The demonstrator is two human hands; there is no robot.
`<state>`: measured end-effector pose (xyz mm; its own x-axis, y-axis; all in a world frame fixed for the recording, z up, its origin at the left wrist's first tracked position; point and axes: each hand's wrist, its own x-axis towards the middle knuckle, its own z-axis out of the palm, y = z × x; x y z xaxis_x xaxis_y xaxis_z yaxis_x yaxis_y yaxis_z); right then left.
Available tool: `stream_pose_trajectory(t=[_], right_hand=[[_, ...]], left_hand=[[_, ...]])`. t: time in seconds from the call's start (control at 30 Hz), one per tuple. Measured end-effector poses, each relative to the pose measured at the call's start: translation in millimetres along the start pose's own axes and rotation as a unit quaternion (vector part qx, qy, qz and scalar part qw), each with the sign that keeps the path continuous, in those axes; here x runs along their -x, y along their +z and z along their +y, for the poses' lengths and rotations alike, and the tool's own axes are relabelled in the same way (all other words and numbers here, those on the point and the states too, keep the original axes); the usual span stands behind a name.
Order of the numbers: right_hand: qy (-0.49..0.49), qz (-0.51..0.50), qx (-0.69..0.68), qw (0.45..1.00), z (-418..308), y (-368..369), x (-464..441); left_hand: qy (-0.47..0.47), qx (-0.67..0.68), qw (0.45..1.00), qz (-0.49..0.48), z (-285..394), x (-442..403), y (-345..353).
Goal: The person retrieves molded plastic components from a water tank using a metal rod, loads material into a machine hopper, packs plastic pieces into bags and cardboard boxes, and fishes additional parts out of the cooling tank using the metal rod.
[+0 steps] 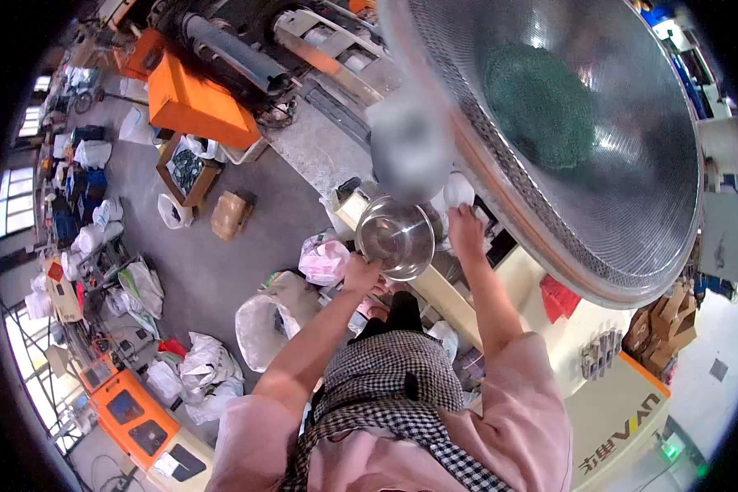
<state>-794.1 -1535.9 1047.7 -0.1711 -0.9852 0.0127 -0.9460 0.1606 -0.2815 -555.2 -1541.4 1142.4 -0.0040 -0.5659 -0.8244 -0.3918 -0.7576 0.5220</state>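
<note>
My left hand is closed on the near left edge of a shiny round bowl. The bowl is tilted towards me, and I see no contents that I can make out. Beside it, my right hand has its fingers bent at the lower edge of a white rounded object, whose kind is unclear. Above both hands looms a large metal hopper with a mesh-like wall. Dark green granules lie inside it. A blurred grey part hides what lies behind the bowl.
The cream machine body stands close on my right, with a red sheet on it. White sacks and a pink-white bag stand at my left. Further off are a cardboard box, a brown package and an orange machine cover.
</note>
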Motion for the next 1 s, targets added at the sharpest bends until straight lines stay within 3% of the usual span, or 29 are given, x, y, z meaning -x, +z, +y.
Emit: stream_pose_trajectory(t=[0.03,0.1,0.13,0.23,0.3,0.37,0.43,0.5,0.53,0.57,0.63,0.7,0.77,0.83,0.97,1.0], right_hand=[[-0.021,0.035,-0.027,0.999,-7,-10,11],[-0.049,0.016,0.003,0.999,-26,-33,24],[-0.108,0.015,0.006,0.994,-42,-56,29],[-0.175,-0.056,-0.019,0.983,-58,-64,42],[-0.174,-0.103,-0.07,0.977,-65,-59,51],[-0.168,-0.099,-0.097,0.976,-75,-62,60],[-0.123,-0.048,-0.191,0.973,-81,-66,66],[-0.172,-0.067,-0.169,0.968,-81,-67,70],[-0.208,-0.085,-0.143,0.964,-79,-68,72],[-0.217,-0.084,-0.142,0.962,-76,-66,73],[-0.237,-0.118,-0.142,0.954,-71,-54,72],[-0.246,-0.116,-0.129,0.954,-73,-53,66],[-0.258,-0.159,-0.133,0.944,-74,-53,60],[-0.274,-0.168,-0.12,0.939,-69,-48,60],[-0.205,-0.243,-0.013,0.948,-55,-34,61],[-0.194,-0.226,0.014,0.955,-51,-29,60]], left_hand=[[-0.028,0.059,0.998,-0.016,-11,-13,5],[-0.027,0.054,0.998,-0.001,-38,-42,17],[0.012,0.001,1.0,-0.008,-57,-62,24],[-0.02,-0.024,1.0,-0.005,-10,-24,27],[0.013,-0.046,0.997,0.063,-25,-33,37],[0.052,-0.079,0.996,0.002,-9,-20,31],[0.033,-0.055,0.998,0.006,18,2,20],[-0.039,-0.008,0.998,-0.049,19,3,18],[0.016,-0.085,0.996,0.007,-8,-18,31],[0.018,-0.078,0.997,0.013,-16,-25,35],[0.083,-0.201,0.975,0.053,-31,-35,43],[0.236,-0.28,0.93,0.038,-76,-82,63],[0.001,-0.069,0.997,-0.029,-11,-24,34],[0.016,-0.057,0.998,-0.028,-17,-31,32],[0.043,0.024,0.99,-0.133,-28,-42,34],[0.069,-0.077,0.992,-0.071,-25,-41,34]])
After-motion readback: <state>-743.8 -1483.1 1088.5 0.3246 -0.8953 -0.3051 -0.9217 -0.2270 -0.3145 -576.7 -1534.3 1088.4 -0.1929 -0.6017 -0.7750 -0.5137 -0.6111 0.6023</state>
